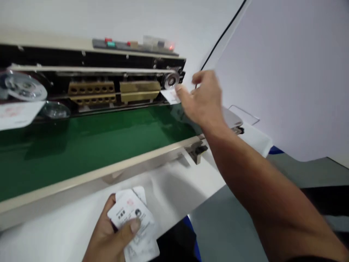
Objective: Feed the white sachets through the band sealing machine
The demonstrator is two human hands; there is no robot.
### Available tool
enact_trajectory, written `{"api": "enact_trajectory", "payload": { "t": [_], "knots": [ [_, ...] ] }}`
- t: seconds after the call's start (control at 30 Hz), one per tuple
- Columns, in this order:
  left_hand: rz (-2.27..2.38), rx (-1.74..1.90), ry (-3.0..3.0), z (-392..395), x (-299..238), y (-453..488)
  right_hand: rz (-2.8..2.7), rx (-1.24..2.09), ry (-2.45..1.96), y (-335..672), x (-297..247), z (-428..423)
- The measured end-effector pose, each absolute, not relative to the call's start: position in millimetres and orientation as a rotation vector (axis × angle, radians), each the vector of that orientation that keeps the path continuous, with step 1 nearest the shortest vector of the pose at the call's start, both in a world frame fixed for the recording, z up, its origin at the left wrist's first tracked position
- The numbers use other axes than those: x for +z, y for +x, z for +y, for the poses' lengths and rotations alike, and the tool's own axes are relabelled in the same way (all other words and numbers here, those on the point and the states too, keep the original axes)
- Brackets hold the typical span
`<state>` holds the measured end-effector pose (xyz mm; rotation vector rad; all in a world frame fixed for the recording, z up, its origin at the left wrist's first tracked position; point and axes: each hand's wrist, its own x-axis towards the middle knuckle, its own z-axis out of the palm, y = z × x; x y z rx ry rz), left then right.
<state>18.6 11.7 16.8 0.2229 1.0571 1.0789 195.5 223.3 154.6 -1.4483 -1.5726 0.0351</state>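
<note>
My left hand point(114, 233) is closed around a small fanned stack of white printed pouches point(133, 222), thumb pressed on top. They have rounded corners, dark print and a reddish mark. At the right end of a band sealing machine point(140, 91), my right hand point(203, 96) has its thumb on the corner of one white pouch point(169, 96). That pouch's left edge meets the machine's front beside a round pulley point(171, 80). The fingers behind the thumb are partly hidden and a little blurred. Another white pouch point(20, 114) sticks out from the machine at far left.
A green conveyor belt point(89, 140) runs beneath the sealing head, with a pale rail point(109, 165) along its front. Coloured switches point(110, 43) and a red light are on top. A white tabletop point(174, 189) lies below. A black cable point(223, 34) hangs against the wall.
</note>
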Motion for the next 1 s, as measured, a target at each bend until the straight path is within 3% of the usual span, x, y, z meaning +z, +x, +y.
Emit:
{"api": "enact_trajectory", "payload": {
  "t": [0.07, 0.23, 0.37, 0.6, 0.7, 0.9, 1.0],
  "knots": [
    [1.06, 1.124, 0.199, 14.9, 23.4, 16.7, -1.754, -0.131, -1.117, 188.1, 134.3, 174.3],
    [1.012, 1.223, 0.035, 18.9, 27.8, 14.7, -2.38, 0.546, -0.829, 169.0, 67.8, 72.0],
    [0.963, 1.237, -0.112, 19.5, 28.2, 16.3, -2.273, 0.888, -1.067, 162.4, 33.8, 57.7],
    [0.953, 1.202, -0.132, 20.7, 29.0, 16.6, -1.871, 1.233, -1.157, 173.0, 29.1, 58.1],
    [1.08, 1.152, -0.027, 20.7, 28.4, 16.1, -1.743, 1.231, -1.142, 179.9, 28.7, 55.1],
    [1.123, 1.173, 0.127, 17.8, 21.9, 19.3, -1.9, 0.659, -0.988, 186.6, 32.8, 56.2],
    [1.12, 1.213, 0.15, 16.0, 21.7, 20.8, -2.145, 0.817, -0.964, 186.5, 36.5, 59.0]
  ]
}}
